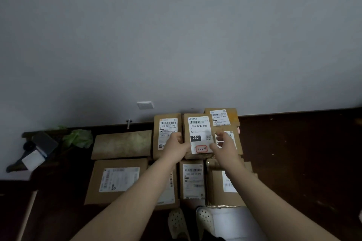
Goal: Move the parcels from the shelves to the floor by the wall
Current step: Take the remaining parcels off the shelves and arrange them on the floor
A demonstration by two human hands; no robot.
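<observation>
Dark floor (293, 152) below grey wall (176, 45), bearing rows of cardboard parcels (117, 180). Left hand (177, 143) and right hand (223, 144) clasp opposite edges of the parcel labelled 060-06B-A05 (198, 129), in the back row. Advisable: lower it level, flush with the row, before letting go.
</observation>
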